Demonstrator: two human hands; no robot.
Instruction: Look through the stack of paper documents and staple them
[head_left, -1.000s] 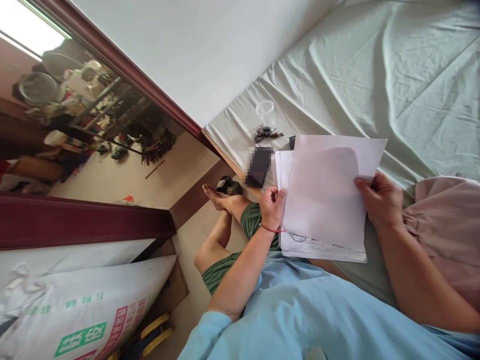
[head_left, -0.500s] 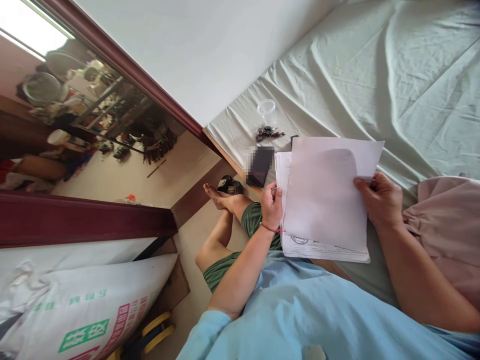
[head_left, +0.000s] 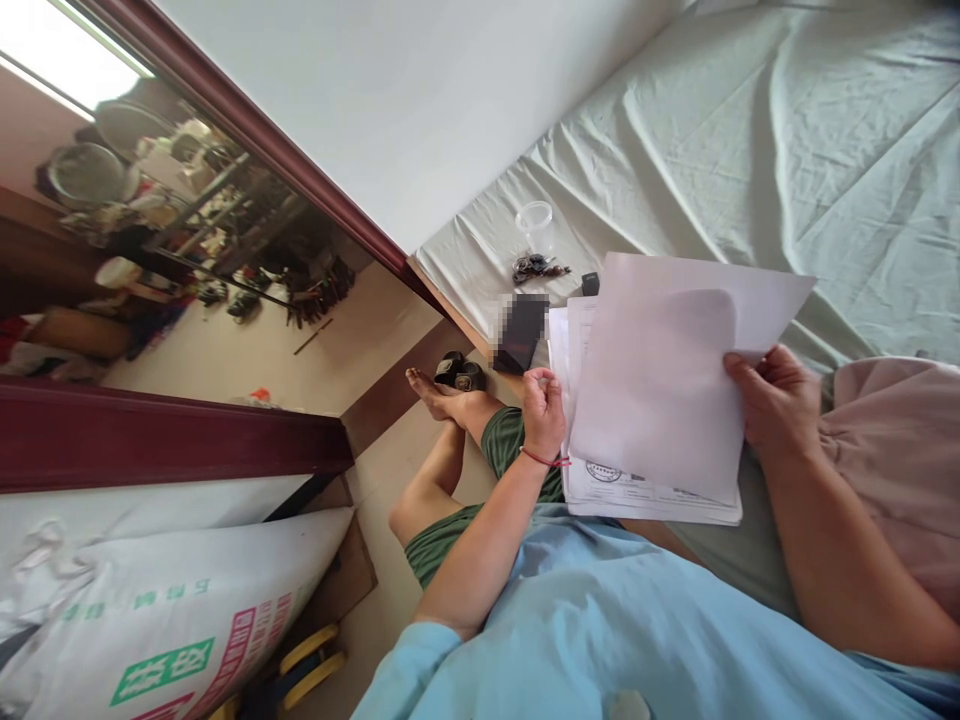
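Observation:
My right hand (head_left: 780, 400) pinches the right edge of a blank white sheet of paper (head_left: 652, 380), its thumb on top. This sheet is lifted and slanted over a stack of printed papers (head_left: 645, 500), covering most of it. Along the stack's lower edge some print and a round stamp show. My left hand (head_left: 544, 412), with a red string at the wrist, is closed at the stack's left edge; the fingers are curled and the grip is partly hidden.
On the pale bed sheet (head_left: 675, 150) lie a clear plastic cup (head_left: 535, 225), a small dark tangle (head_left: 536, 268), a small black object (head_left: 590, 284) and a black, partly blurred box (head_left: 521, 330). Pink cloth (head_left: 900, 430) is at right. Black shoes (head_left: 461, 372) and a white sack (head_left: 187, 600) are at left.
My right hand has moved right and slightly up, carrying the blank sheet with it. More of the stack's left side now shows, and the small black object is uncovered. My left hand has barely moved.

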